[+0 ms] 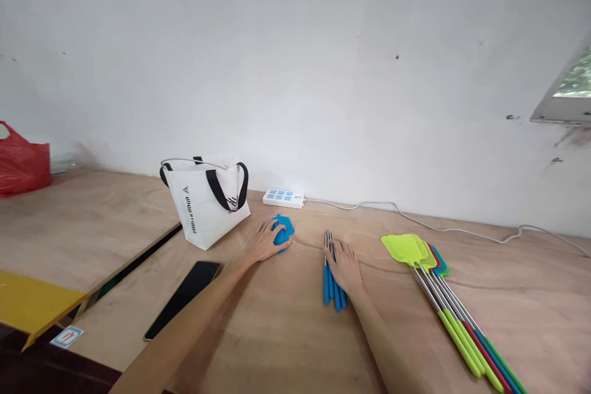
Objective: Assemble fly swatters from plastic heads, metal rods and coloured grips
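Plywood table is reached across by both outstretched forearms. Blue swatter heads, just right of a white tote bag, are touched by the left hand, fingers spread. Blue-handled rods are pressed flat under the right hand.

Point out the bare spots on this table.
Bare wood lies between the phone and the blue-handled rods, and between the power strip and the fly swatters. Crowded around the tote bag.
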### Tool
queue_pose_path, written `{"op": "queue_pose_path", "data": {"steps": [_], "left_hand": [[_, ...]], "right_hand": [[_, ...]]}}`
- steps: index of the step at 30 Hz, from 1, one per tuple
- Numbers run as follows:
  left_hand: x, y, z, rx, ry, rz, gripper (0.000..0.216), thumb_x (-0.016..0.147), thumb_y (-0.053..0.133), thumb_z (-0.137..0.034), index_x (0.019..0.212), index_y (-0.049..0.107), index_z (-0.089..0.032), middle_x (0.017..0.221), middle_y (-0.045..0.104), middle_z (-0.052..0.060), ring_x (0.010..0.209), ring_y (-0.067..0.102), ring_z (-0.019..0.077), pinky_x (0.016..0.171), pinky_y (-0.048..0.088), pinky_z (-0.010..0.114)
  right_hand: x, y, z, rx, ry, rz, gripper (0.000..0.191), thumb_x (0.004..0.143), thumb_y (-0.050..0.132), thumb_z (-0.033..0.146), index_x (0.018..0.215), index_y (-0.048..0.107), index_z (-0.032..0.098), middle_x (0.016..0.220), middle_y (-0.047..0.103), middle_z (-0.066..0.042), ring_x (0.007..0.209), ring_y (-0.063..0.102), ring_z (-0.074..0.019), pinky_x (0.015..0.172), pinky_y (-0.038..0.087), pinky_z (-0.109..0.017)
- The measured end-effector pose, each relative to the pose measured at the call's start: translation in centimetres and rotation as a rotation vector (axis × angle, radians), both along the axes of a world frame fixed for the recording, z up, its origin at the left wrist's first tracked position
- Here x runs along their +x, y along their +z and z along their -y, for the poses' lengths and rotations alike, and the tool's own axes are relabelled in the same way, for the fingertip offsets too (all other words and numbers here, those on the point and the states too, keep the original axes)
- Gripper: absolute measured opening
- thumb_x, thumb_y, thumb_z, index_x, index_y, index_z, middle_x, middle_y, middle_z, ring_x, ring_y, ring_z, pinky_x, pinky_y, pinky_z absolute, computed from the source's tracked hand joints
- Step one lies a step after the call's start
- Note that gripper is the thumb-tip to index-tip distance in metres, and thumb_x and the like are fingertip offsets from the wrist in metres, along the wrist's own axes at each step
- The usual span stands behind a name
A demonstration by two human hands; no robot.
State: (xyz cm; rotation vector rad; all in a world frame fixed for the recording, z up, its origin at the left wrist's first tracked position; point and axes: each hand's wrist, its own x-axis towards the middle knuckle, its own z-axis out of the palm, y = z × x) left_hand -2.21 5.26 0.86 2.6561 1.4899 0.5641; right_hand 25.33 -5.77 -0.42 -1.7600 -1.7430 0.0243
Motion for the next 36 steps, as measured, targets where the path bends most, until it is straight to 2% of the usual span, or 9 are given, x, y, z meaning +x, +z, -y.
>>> {"op": "queue_pose_path", "data": {"steps": [2, 8, 12, 15, 21, 26, 29, 33, 36], "left_hand": [[-0.1, 0.0, 0.0, 0.007, 0.033, 0.002, 0.059, 0.090, 0.051, -0.071, 0.132, 0.059, -0.031, 0.152, 0.045, 0.009, 0.137, 0.044, 0.0372, 0.116, 0.030, 0.059], [1.0, 0.6, 1.2, 0.167, 0.114, 0.049, 0.060, 0.096, 0.043, -0.068, 0.142, 0.051, -0.031, 0.158, 0.039, 0.008, 0.148, 0.032, 0.0346, 0.122, 0.005, 0.065], [1.8, 0.4, 3.1, 0.218, 0.144, 0.065, 0.056, 0.100, 0.041, -0.059, 0.144, 0.047, -0.026, 0.160, 0.037, 0.011, 0.149, 0.032, 0.0328, 0.123, -0.001, 0.063], [1.8, 0.1, 4.8, 0.211, 0.116, 0.063, 0.052, 0.101, 0.041, -0.055, 0.142, 0.047, -0.023, 0.161, 0.035, 0.013, 0.148, 0.033, 0.0319, 0.123, 0.001, 0.062], [1.9, 0.2, 8.9, 0.154, 0.021, 0.119, 0.041, 0.101, 0.044, -0.045, 0.134, 0.051, -0.022, 0.154, 0.043, 0.013, 0.144, 0.038, 0.0297, 0.122, 0.022, 0.051], [5.7, 0.4, 12.9, 0.037, -0.083, 0.219, 0.039, 0.101, 0.042, -0.043, 0.135, 0.052, -0.025, 0.138, 0.054, 0.009, 0.128, 0.052, 0.0278, 0.110, 0.040, 0.046], [9.1, 1.0, 14.9, 0.015, -0.244, 0.230, 0.047, 0.100, 0.045, -0.054, 0.138, 0.052, -0.028, 0.144, 0.051, 0.009, 0.128, 0.052, 0.0290, 0.111, 0.039, 0.047], [12.6, 1.5, 16.0, 0.028, -0.459, 0.139, 0.064, 0.094, 0.046, -0.071, 0.146, 0.049, -0.034, 0.160, 0.035, 0.008, 0.145, 0.033, 0.0355, 0.119, 0.023, 0.058], [13.8, 1.0, 16.0, -0.050, -0.506, 0.052, 0.060, 0.096, 0.044, -0.070, 0.143, 0.054, -0.035, 0.158, 0.040, 0.007, 0.148, 0.029, 0.0360, 0.119, 0.022, 0.061]], "right_hand": [[0.1, 0.1, 0.0, 0.026, -0.006, -0.023, 0.037, 0.103, 0.036, 0.043, 0.123, 0.061, 0.023, 0.128, 0.066, -0.009, 0.121, 0.058, -0.0248, 0.103, 0.040, -0.040], [1.3, 0.6, 0.3, 0.080, -0.081, -0.045, 0.047, 0.105, 0.022, 0.041, 0.124, 0.061, 0.022, 0.125, 0.067, -0.009, 0.118, 0.058, -0.0217, 0.100, 0.043, -0.036], [2.4, 0.8, 1.8, 0.059, -0.165, 0.027, 0.042, 0.103, 0.028, 0.034, 0.127, 0.060, 0.020, 0.130, 0.064, -0.010, 0.122, 0.055, -0.0237, 0.100, 0.041, -0.038], [4.1, 1.4, 3.7, 0.008, -0.259, 0.113, 0.039, 0.099, 0.035, 0.025, 0.130, 0.058, 0.019, 0.134, 0.060, -0.012, 0.126, 0.052, -0.0266, 0.102, 0.038, -0.041], [10.6, 3.7, 8.9, -0.185, -0.505, 0.258, 0.040, 0.094, 0.040, 0.022, 0.127, 0.058, 0.009, 0.124, 0.060, -0.025, 0.124, 0.052, -0.0374, 0.096, 0.041, -0.051], [14.5, 4.5, 10.9, -0.385, -0.574, 0.316, 0.032, 0.093, 0.045, 0.028, 0.116, 0.064, 0.016, 0.122, 0.063, -0.022, 0.116, 0.059, -0.0354, 0.088, 0.048, -0.051], [15.3, 4.6, 10.8, -0.459, -0.570, 0.337, 0.031, 0.090, 0.049, 0.026, 0.116, 0.065, 0.018, 0.125, 0.063, -0.021, 0.121, 0.058, -0.0340, 0.088, 0.049, -0.049], [15.9, 4.6, 10.1, -0.528, -0.575, 0.333, 0.032, 0.089, 0.049, 0.025, 0.115, 0.066, 0.018, 0.123, 0.065, -0.022, 0.120, 0.061, -0.0344, 0.087, 0.050, -0.046], [16.3, 4.5, 9.7, -0.571, -0.550, 0.332, 0.033, 0.088, 0.049, 0.021, 0.115, 0.066, 0.016, 0.120, 0.067, -0.021, 0.113, 0.066, -0.0323, 0.084, 0.051, -0.043]]}}
